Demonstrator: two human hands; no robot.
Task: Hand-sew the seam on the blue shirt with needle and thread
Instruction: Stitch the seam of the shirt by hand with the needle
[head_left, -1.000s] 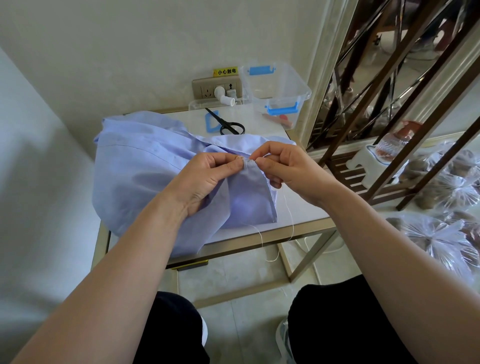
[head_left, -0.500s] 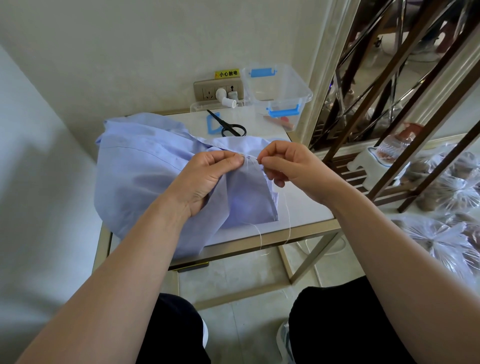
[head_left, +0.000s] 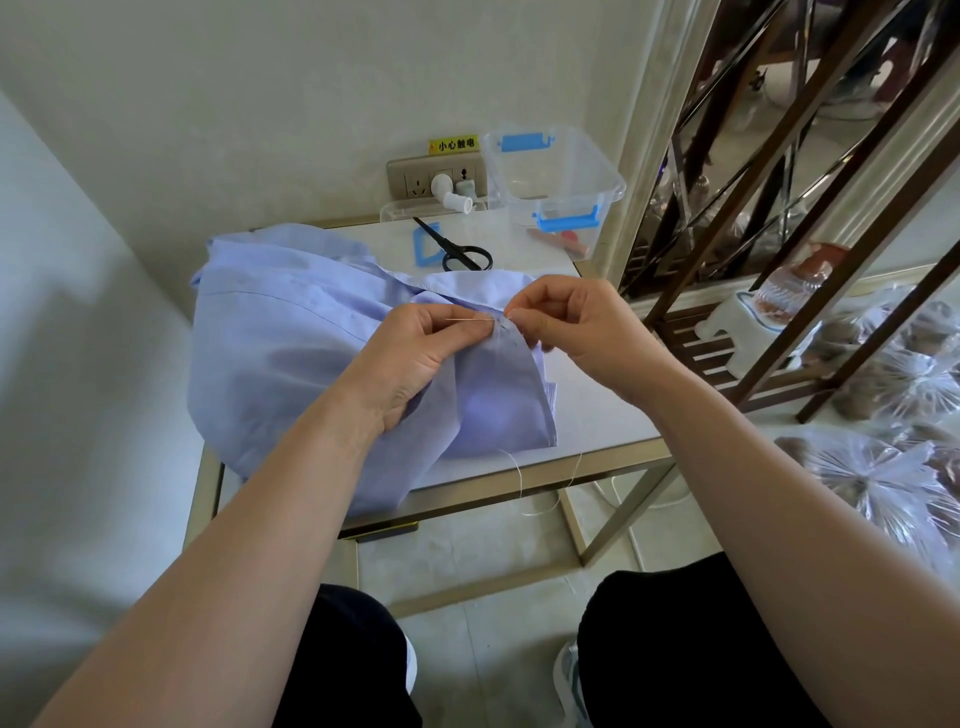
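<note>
Left hand (head_left: 415, 358) pinches blue shirt (head_left: 280, 338) fold, right hand (head_left: 576, 322) pinches needle (head_left: 467, 320) (thread (head_left: 519, 478) dangles past table (head_left: 613, 415) edge).

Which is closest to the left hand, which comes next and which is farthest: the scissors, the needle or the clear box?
1. The needle: lying across the left hand's fingertips, where they pinch the shirt.
2. The scissors: just behind that hand, past the shirt's edge.
3. The clear box: back right, against the wall.

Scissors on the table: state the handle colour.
Black handles on the scissors, seen in the head view.
</note>
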